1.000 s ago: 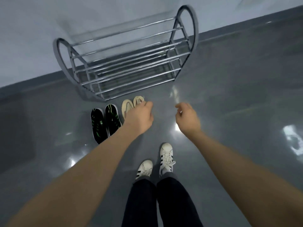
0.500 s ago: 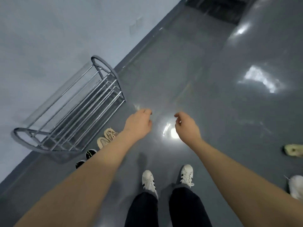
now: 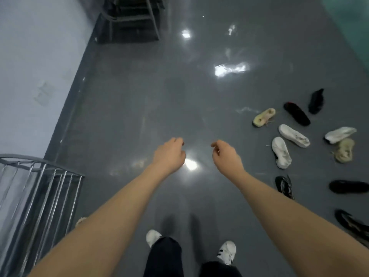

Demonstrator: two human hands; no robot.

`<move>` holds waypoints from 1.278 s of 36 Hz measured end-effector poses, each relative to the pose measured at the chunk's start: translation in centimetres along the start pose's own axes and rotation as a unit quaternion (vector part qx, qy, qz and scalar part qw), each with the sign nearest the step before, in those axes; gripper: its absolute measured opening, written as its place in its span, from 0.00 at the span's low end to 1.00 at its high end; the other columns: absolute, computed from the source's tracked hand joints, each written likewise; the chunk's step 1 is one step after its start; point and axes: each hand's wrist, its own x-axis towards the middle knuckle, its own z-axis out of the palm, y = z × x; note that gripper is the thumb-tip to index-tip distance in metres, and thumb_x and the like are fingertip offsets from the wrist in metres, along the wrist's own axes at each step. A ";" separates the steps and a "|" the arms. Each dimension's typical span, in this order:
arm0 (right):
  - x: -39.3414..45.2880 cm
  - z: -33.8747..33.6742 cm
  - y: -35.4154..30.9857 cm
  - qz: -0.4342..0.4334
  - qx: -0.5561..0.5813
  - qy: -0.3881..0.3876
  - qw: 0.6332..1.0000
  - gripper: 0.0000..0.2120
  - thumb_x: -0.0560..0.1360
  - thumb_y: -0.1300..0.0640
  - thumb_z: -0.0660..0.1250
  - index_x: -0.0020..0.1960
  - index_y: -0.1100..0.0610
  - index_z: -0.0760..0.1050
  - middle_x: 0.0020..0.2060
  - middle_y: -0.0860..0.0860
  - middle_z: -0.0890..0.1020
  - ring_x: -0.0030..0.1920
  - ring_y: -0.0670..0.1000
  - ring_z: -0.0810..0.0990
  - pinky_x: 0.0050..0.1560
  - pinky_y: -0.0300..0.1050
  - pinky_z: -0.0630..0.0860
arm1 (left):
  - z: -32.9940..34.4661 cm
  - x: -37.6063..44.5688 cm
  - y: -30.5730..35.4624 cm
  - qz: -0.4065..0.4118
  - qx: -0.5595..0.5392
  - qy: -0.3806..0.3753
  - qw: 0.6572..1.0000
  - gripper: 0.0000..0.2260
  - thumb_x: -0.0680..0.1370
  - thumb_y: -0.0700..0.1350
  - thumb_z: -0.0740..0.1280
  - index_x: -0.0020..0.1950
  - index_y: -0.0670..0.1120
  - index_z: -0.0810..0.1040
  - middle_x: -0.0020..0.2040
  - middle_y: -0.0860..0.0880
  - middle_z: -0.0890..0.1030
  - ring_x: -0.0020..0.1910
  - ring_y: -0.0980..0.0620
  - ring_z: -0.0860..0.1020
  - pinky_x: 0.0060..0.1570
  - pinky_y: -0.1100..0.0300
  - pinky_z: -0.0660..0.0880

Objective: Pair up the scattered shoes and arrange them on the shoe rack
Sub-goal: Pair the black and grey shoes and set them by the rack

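Several loose shoes lie scattered on the grey floor at the right: a yellowish shoe (image 3: pixel 264 117) on its side, two white shoes (image 3: pixel 281 152) (image 3: pixel 294 135), a third white shoe (image 3: pixel 339 134), a beige shoe (image 3: pixel 344 150) and several black ones (image 3: pixel 296 116) (image 3: pixel 348 186). The chrome shoe rack (image 3: pixel 38 196) stands at the lower left by the wall. My left hand (image 3: pixel 169 154) and my right hand (image 3: pixel 225 156) hang in mid-air over bare floor, fingers loosely curled, holding nothing. Both are well left of the shoes.
A pale wall (image 3: pixel 36 66) runs along the left. A dark piece of furniture (image 3: pixel 129 19) stands at the far end. My own feet in white sneakers (image 3: pixel 226 252) are at the bottom. A beige shoe tip (image 3: pixel 80 220) shows beside the rack.
The view has swung right, away from the rack and the paired shoes in front of it. The scattered shoes have come into sight. Both hands stay empty and held out ahead.
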 end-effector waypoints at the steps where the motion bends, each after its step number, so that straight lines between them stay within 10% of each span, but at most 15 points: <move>1: -0.2 -1.3 1.5 0.008 0.007 0.011 1.000 0.14 0.78 0.60 0.54 0.62 0.55 0.71 0.53 0.54 0.79 0.47 0.55 0.77 0.43 0.46 0.70 | 0.3 0.4 2.1 0.016 0.005 -0.004 1.000 0.16 0.79 0.44 0.58 0.67 0.46 0.68 0.65 0.46 0.72 0.62 0.44 0.72 0.56 0.55 0.70; 20: -7.3 -19.4 28.4 0.207 0.068 0.144 0.965 0.15 0.77 0.60 0.54 0.61 0.53 0.72 0.54 0.52 0.79 0.52 0.55 0.77 0.50 0.49 0.73 | 10.8 4.0 36.0 0.221 0.034 -0.090 0.970 0.15 0.79 0.45 0.57 0.66 0.45 0.69 0.62 0.46 0.73 0.60 0.45 0.72 0.56 0.52 0.72; 46: -4.5 -21.2 41.1 0.419 0.157 0.211 0.869 0.14 0.77 0.62 0.55 0.60 0.58 0.71 0.59 0.54 0.75 0.57 0.56 0.74 0.53 0.53 0.74 | 18.9 14.8 52.9 0.437 0.178 -0.247 0.847 0.15 0.78 0.44 0.58 0.64 0.45 0.70 0.62 0.46 0.73 0.60 0.44 0.72 0.56 0.52 0.72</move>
